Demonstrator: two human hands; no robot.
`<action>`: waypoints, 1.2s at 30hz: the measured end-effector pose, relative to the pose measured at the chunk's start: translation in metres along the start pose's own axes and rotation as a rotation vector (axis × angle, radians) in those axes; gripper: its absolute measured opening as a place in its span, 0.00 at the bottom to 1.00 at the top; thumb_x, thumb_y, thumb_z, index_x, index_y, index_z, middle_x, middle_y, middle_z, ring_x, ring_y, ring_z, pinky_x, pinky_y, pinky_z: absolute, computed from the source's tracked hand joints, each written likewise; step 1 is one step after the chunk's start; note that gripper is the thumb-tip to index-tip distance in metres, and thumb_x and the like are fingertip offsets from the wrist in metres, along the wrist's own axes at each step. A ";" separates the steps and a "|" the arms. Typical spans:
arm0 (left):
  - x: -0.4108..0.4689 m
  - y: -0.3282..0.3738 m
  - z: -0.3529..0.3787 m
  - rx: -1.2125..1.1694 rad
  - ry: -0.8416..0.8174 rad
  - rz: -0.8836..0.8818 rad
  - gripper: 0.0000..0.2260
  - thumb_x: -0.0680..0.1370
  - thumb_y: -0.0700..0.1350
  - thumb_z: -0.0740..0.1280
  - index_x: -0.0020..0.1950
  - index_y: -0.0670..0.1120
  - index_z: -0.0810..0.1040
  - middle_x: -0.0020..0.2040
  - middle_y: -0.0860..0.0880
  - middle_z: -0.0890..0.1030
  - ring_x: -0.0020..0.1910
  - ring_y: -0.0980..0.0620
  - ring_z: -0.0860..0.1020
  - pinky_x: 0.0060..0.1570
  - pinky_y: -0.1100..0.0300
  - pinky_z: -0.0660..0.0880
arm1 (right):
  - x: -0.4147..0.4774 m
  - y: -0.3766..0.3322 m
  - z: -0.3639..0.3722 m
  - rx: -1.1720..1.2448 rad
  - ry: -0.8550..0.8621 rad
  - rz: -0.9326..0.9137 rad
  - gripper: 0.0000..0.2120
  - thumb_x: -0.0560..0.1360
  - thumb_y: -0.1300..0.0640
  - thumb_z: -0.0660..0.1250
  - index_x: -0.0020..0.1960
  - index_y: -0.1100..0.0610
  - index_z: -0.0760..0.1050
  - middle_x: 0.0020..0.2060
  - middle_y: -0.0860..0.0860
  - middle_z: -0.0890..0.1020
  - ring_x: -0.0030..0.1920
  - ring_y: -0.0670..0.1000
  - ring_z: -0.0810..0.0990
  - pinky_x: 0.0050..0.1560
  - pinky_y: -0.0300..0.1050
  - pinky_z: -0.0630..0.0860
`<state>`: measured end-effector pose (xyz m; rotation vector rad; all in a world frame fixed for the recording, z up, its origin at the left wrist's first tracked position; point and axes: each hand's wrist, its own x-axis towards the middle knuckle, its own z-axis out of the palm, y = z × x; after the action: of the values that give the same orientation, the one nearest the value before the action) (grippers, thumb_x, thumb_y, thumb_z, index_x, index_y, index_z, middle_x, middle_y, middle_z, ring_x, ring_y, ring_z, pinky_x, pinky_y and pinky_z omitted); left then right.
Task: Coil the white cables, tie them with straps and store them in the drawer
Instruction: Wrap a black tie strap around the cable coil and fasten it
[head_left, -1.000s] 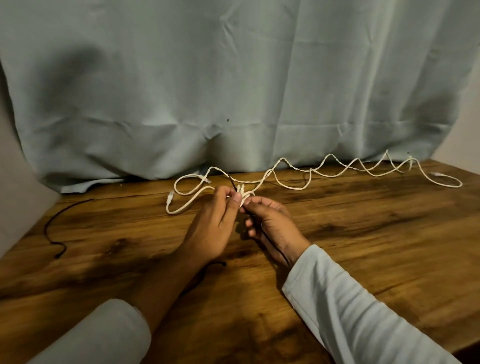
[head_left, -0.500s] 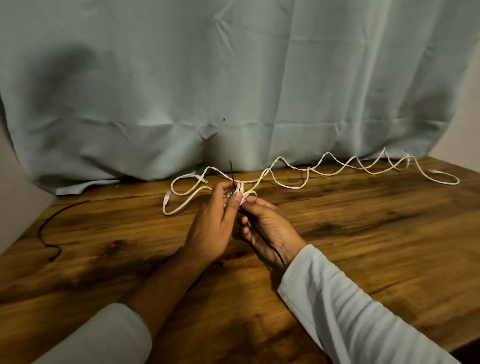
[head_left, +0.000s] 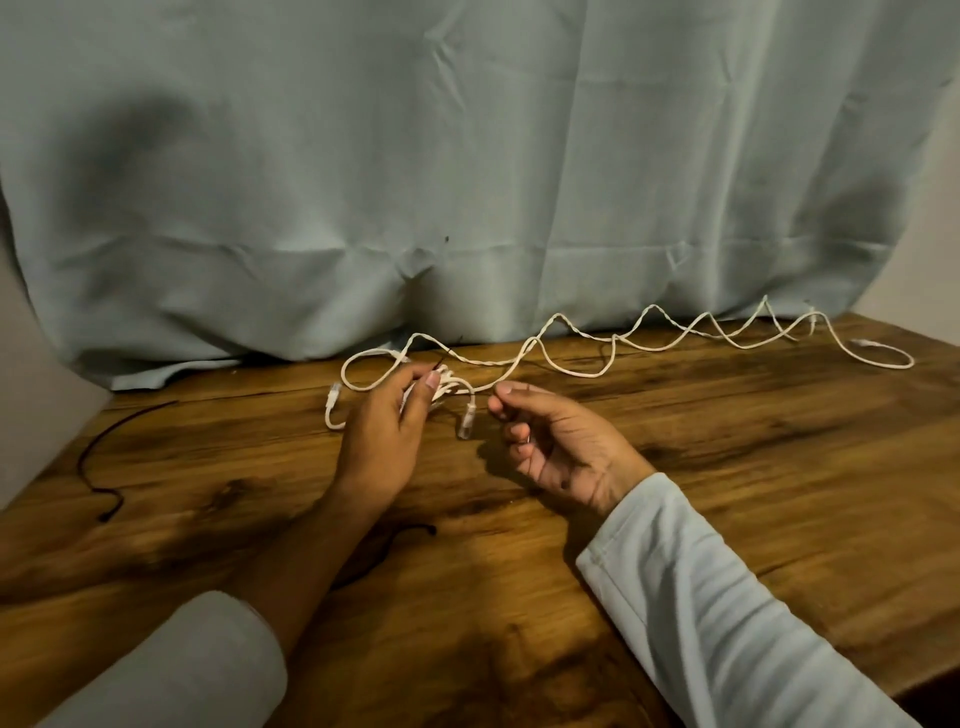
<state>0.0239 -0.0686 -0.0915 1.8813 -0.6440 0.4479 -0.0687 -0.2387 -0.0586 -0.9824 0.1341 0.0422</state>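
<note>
Stage: early, in my judgement; coiling has only begun, nothing is tied and nothing is stored.
Cable: white cable (head_left: 589, 374) lies mostly uncoiled, zigzagging along the far edge of the table (head_left: 727, 467) from the middle to the far right corner, its end loop flat on the wood.
Left hand: left hand (head_left: 384, 436) grips a small bunch of loops (head_left: 447, 385) at the cable's left end; one plug (head_left: 466, 422) dangles below the bunch.
Right hand: right hand (head_left: 566, 447) is palm-up just right of the bunch with fingers curled, tips next to the cable; I cannot tell whether it pinches anything.
Straps: one black strap (head_left: 98, 467) lies loose at the near left, another (head_left: 410, 531) by the left forearm; neither is wrapped around the cable.
Drawer: not in view.
Remaining: gather the long right run into the coil, bind it, stow it.
</note>
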 end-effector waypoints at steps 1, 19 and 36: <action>0.002 -0.003 -0.002 0.019 0.012 -0.009 0.16 0.85 0.54 0.61 0.66 0.50 0.80 0.57 0.54 0.84 0.55 0.57 0.81 0.52 0.64 0.76 | -0.001 -0.002 -0.001 0.005 -0.006 -0.016 0.04 0.78 0.62 0.69 0.44 0.56 0.79 0.37 0.51 0.82 0.25 0.43 0.72 0.23 0.33 0.68; 0.008 -0.018 -0.019 0.139 0.116 -0.038 0.13 0.85 0.55 0.60 0.62 0.53 0.82 0.50 0.52 0.86 0.48 0.51 0.82 0.45 0.51 0.78 | -0.002 -0.014 -0.012 0.111 0.109 -0.432 0.13 0.78 0.66 0.68 0.61 0.58 0.81 0.50 0.51 0.88 0.32 0.43 0.79 0.28 0.33 0.75; -0.003 0.003 -0.015 0.261 -0.037 0.161 0.14 0.84 0.53 0.61 0.66 0.52 0.81 0.60 0.53 0.85 0.58 0.53 0.82 0.55 0.71 0.68 | 0.005 0.000 -0.008 0.068 0.153 -0.438 0.14 0.79 0.65 0.69 0.64 0.63 0.79 0.46 0.55 0.87 0.36 0.46 0.84 0.31 0.37 0.80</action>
<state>0.0199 -0.0552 -0.0857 2.0957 -0.7964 0.6273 -0.0643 -0.2453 -0.0640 -0.9284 0.0583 -0.4369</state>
